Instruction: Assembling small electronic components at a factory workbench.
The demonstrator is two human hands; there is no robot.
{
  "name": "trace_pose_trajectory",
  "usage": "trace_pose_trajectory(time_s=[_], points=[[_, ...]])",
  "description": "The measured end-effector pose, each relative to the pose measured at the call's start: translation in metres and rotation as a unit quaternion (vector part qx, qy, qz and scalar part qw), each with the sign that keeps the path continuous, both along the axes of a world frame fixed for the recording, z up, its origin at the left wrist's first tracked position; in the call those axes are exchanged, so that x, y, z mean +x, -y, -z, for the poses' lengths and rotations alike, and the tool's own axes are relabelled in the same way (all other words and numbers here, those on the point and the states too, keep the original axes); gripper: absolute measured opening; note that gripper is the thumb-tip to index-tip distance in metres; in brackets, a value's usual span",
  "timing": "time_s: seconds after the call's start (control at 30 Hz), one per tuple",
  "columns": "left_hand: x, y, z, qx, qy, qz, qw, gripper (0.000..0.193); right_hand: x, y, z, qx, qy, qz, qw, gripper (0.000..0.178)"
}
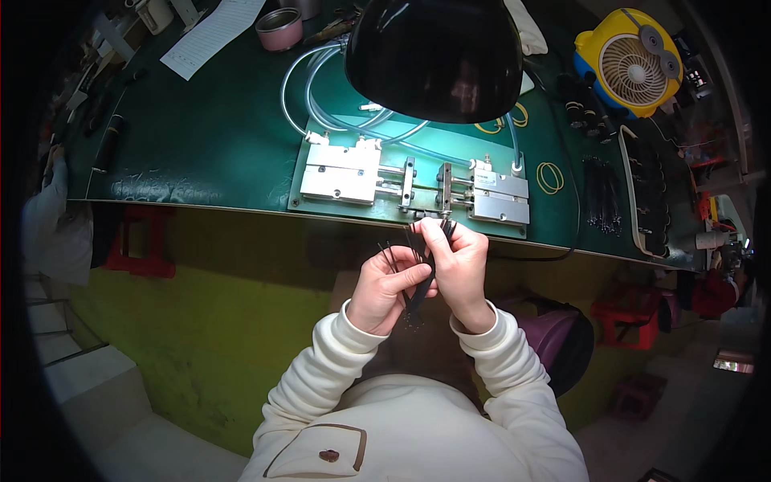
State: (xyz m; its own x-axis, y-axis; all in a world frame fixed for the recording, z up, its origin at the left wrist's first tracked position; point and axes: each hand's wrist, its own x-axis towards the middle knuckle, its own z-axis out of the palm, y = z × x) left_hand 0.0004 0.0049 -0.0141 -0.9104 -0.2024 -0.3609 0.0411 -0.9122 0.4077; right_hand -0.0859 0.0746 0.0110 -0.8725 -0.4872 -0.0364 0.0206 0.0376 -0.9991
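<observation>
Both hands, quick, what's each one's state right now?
Left hand: closed around a bundle of thin black strands.
Right hand: closed, pinching thin black strands too.

We tag: glossy worktop [209, 157]; smooth metal blocks [344, 167] along its front edge; matt-looking strands [416, 300]; paper sheet [213, 36]; glossy lampshade [434, 64]; cloth sleeves [321, 365].

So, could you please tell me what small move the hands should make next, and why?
Perhaps the right hand should single out one of the black strands: the left hand holds them as a bundle, some of their ends fan apart, and the right hand is close against them.
</observation>
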Motion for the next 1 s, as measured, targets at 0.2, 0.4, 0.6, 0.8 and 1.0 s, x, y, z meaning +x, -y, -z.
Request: trace_pose_trajectory(time_s=[0.2, 0.4, 0.6, 0.8, 1.0], points=[[0.0, -0.001, 0.001, 0.003, -0.004, 0.003, 1.0, 0.011, 0.001, 0.0, 0.0, -0.001, 0.004, 0.006, 1.0, 0.019], [-0.001, -0.001, 0.002, 0.003, 0.002, 0.008, 1.0, 0.011, 0.0, -0.001, -0.003, 0.007, 0.018, 0.005, 1.0, 0.02], [-0.008, 0.001, 0.003, 0.005, 0.003, 0.011, 1.0, 0.011, -0.007, 0.001, 0.002, 0.002, 0.012, 0.01, 1.0, 0.019], [0.0, 0.009, -0.004, -0.02, -0.001, 0.003, 1.0, 0.008, 0.001, 0.011, -0.014, 0.008, 0.038, -0.013, 0.999, 0.023], [0.01, -0.021, 0.002, -0.001, -0.041, 0.061, 0.997, 0.007, 0.011, -0.023, -0.003, -0.029, -0.043, -0.019, 0.998, 0.032]])
